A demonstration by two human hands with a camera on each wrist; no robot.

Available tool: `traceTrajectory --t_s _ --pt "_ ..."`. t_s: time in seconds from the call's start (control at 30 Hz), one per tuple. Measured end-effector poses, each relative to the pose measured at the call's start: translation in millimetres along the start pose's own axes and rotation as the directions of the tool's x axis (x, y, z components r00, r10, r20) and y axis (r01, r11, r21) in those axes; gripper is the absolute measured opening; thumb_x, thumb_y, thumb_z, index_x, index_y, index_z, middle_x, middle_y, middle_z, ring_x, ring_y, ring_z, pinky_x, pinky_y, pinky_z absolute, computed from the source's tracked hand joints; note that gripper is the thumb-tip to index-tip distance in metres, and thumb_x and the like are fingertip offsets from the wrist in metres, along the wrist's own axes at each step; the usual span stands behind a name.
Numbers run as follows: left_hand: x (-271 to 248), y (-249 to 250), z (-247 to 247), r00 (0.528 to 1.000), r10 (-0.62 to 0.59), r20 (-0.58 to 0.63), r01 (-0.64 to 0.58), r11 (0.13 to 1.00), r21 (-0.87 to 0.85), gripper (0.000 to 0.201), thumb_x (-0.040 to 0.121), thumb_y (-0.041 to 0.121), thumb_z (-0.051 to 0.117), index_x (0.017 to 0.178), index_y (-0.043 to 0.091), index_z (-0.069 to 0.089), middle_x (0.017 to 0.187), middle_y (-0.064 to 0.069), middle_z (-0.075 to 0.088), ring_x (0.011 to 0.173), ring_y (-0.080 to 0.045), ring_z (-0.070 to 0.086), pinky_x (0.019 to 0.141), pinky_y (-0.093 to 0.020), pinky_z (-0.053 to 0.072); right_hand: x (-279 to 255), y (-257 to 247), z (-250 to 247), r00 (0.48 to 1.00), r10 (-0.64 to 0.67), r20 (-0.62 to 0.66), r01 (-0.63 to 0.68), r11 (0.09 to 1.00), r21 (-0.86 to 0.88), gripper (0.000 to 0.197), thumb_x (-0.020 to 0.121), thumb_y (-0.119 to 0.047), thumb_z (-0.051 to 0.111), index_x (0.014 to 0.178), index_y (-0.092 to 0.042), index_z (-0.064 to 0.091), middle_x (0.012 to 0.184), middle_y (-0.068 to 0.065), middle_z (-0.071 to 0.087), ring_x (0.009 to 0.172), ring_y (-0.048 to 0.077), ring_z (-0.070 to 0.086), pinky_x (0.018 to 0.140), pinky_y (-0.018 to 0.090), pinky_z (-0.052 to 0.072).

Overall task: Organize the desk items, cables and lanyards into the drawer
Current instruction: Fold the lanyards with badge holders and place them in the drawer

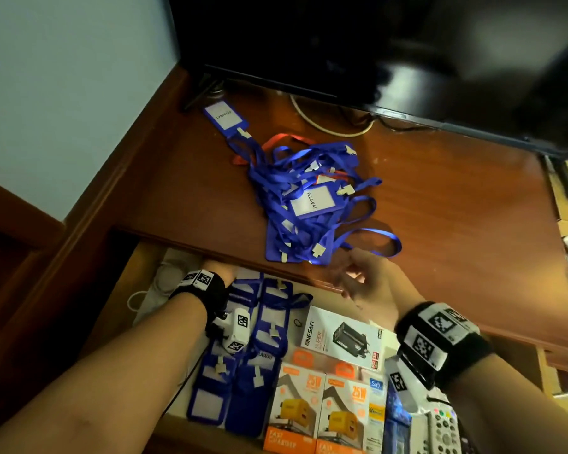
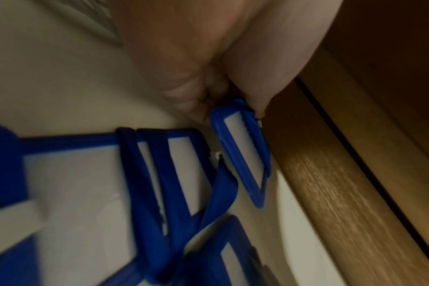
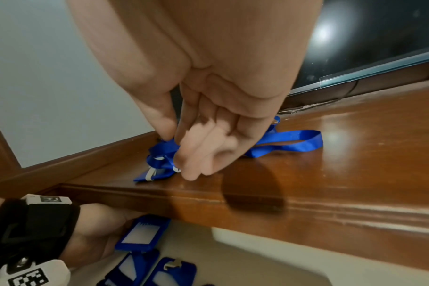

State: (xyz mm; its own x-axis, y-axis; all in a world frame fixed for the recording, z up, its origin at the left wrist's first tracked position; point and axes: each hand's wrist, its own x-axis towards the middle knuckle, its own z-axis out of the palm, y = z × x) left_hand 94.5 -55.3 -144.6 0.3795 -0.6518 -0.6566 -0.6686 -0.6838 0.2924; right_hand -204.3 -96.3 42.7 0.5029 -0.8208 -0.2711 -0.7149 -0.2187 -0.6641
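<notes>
A tangled pile of blue lanyards [image 1: 309, 198] with badge holders lies on the wooden desk, near its front edge. Below it the drawer [image 1: 138, 257] stands pulled out, with several blue badge holders [image 1: 269, 322] laid flat inside. My left hand [image 1: 217, 270] reaches deep into the drawer under the desk top, so the head view hides its fingers. In the wrist view the left hand [image 2: 228, 92] pinches one blue badge holder [image 2: 240, 154] on edge by the drawer's wooden wall. My right hand [image 3: 179, 151] hovers over the pile's near end, fingers straight, thumb and forefinger at a blue strap [image 3: 162, 149].
A single badge holder [image 1: 223, 117] and a white cable [image 1: 328, 122] lie by the dark screen [image 1: 309, 44] at the desk's back. In the drawer sit a white charger box [image 1: 338, 335], orange charger boxes [image 1: 309, 411], a remote [image 1: 440, 430] and a coiled white cable [image 1: 168, 276].
</notes>
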Motion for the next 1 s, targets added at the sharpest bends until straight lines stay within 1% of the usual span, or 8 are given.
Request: traceTrajectory --t_s 0.17,0.37,0.43,0.53,0.67,0.73,0.83,1.0 --pt "-6 1 -7 0.995 0.083 0.051 -0.087 0.993 0.082 0.052 0.11 0.043 0.038 0.159 0.027 0.027 0.164 0.007 0.024 0.148 -0.037 0.036 0.121 -0.045 0.032 16 3 -1 1.0 -0.006 0.009 0.006 1.0 0.0 0.006 0.092 -0.022 0.069 0.093 -0.028 0.07 0.091 -0.014 0.072 0.086 0.002 0.066 0.08 0.026 0.052" --pt "-1 -3 -5 0.993 0.049 0.104 -0.061 0.992 0.114 0.087 0.102 0.07 0.034 0.164 0.027 -0.009 0.171 0.003 0.005 0.159 -0.03 0.014 0.129 -0.047 0.016 45 -1 -3 0.997 0.024 -0.067 -0.025 1.0 -0.019 0.017 0.092 -0.021 0.07 0.109 -0.023 0.068 0.091 -0.007 0.069 0.082 0.008 0.064 0.079 0.027 0.052" --pt "13 -12 6 1.0 -0.005 0.011 0.004 0.993 0.114 0.094 0.1 0.064 0.05 0.165 0.009 0.01 0.168 -0.014 0.027 0.153 -0.036 0.031 0.125 -0.046 0.028 55 -2 -4 0.994 0.018 -0.106 -0.024 0.998 -0.053 0.031 0.091 -0.024 0.072 0.121 -0.024 0.063 0.103 -0.001 0.064 0.087 0.012 0.062 0.08 0.024 0.05" --pt "7 -7 4 0.998 0.049 0.046 -0.056 0.983 0.174 0.085 0.098 0.076 0.034 0.16 0.018 0.031 0.167 -0.011 0.029 0.148 -0.034 0.037 0.123 -0.046 0.03 68 -5 -2 0.993 -0.003 -0.119 -0.009 0.995 -0.098 0.053 0.088 -0.026 0.074 0.136 -0.028 0.053 0.12 0.005 0.052 0.099 0.022 0.06 0.087 0.026 0.051" --pt "-45 14 -9 0.956 0.254 -0.149 -0.199 0.93 0.309 0.031 0.107 0.031 0.048 0.116 0.012 0.07 0.123 -0.014 0.07 0.109 -0.035 0.064 0.092 -0.04 0.049 85 -18 -2 0.987 -0.052 -0.153 0.012 0.969 -0.248 0.061 0.09 -0.022 0.069 0.147 -0.028 0.047 0.141 0.011 0.046 0.123 0.039 0.046 0.106 0.046 0.042" --pt "-57 7 -2 0.899 0.385 -0.21 -0.305 0.893 0.331 0.03 0.103 0.041 0.055 0.11 0.019 0.074 0.115 -0.012 0.073 0.106 -0.037 0.065 0.09 -0.041 0.048 98 -23 -2 0.988 -0.104 -0.117 0.062 0.945 -0.321 0.064 0.094 -0.016 0.064 0.154 -0.022 0.041 0.157 0.012 0.039 0.141 0.04 0.034 0.118 0.046 0.031" --pt "-59 -3 2 0.904 0.402 -0.145 -0.338 0.881 0.33 0.032 0.098 0.048 0.061 0.121 0.029 0.071 0.127 -0.011 0.069 0.118 -0.041 0.06 0.097 -0.05 0.048 113 -23 2 0.998 -0.056 0.036 0.065 0.914 -0.401 0.072 0.1 -0.015 0.054 0.163 -0.024 0.02 0.172 0.005 0.012 0.158 0.031 0.008 0.127 0.049 0.018" --pt "-58 -6 -2 0.925 0.374 -0.069 -0.317 0.858 0.404 0.042 0.102 0.057 0.046 0.13 0.029 0.061 0.139 -0.004 0.061 0.128 -0.033 0.053 0.104 -0.043 0.045 108 -31 1 0.998 0.05 -0.048 -0.068 0.832 -0.551 0.068 0.097 -0.049 0.058 0.157 -0.032 0.031 0.156 0.003 0.037 0.141 0.035 0.034 0.107 0.058 0.038"
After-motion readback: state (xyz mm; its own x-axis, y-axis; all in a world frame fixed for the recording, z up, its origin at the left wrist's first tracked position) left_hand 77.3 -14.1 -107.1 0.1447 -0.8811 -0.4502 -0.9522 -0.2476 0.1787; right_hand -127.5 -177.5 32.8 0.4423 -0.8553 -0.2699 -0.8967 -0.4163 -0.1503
